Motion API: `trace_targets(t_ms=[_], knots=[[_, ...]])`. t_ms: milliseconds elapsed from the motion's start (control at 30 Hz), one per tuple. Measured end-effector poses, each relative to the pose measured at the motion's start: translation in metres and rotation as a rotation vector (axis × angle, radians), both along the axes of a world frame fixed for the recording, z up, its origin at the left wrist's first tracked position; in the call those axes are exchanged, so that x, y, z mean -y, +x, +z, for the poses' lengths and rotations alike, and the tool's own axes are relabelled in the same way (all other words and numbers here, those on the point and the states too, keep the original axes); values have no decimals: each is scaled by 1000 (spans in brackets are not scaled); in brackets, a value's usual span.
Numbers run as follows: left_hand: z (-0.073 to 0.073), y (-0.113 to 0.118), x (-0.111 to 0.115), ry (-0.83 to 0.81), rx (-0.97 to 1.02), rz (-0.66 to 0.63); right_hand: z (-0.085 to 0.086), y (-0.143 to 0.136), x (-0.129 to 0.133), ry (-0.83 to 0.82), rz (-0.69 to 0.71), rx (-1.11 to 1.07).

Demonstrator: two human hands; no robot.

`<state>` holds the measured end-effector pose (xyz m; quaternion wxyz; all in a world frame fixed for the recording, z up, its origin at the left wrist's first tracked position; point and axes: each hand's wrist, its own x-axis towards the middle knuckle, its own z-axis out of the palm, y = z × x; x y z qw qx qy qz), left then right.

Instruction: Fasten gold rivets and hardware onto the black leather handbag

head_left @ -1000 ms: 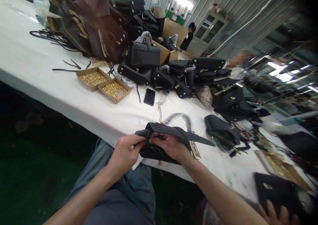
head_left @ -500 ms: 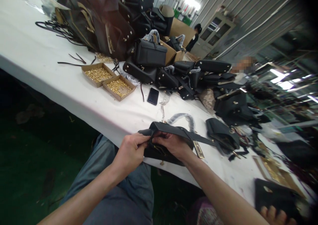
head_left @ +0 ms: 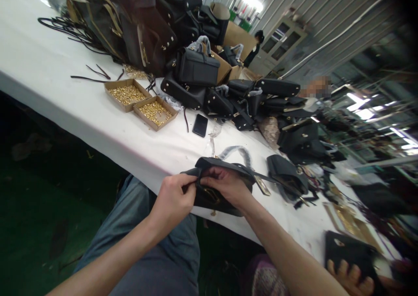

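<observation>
A black handbag (head_left: 225, 200) with a plastic-wrapped handle and gold hardware lies at the table's front edge, its flap partly raised. My left hand (head_left: 176, 196) pinches the bag's left side edge between thumb and fingers. Under the flap, my right hand (head_left: 227, 185) is closed on the same side edge, thumb and fingers close to the left fingertips. Whether a small part sits between the fingertips is hidden. A gold clasp plate (head_left: 262, 186) hangs from the strap to the right of my right hand.
Two cardboard trays (head_left: 152, 124) of small gold fittings stand on the white table (head_left: 130, 141), near a phone (head_left: 200, 125). Black handbags (head_left: 199, 67) are heaped behind. Another bag (head_left: 287, 176) lies to the right. At lower right, another person's hand (head_left: 351, 276) touches a black bag (head_left: 346, 248).
The bag's flap and clasp plate have tilted a little, and more of my right hand's fingers show beneath the flap. Both hands keep their grip. The view has shifted slightly.
</observation>
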<state>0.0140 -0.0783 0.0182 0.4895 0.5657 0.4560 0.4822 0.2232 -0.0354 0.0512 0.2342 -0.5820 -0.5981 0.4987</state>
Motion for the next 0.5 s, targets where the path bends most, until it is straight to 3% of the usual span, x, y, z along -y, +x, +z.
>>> trace_targets(t_ms=[267, 500], knots=[[5, -2, -3, -122, 13, -28, 16, 0, 37, 477, 101, 351], [8, -11, -12, -105, -17, -157, 18, -8, 37, 655, 240, 465]])
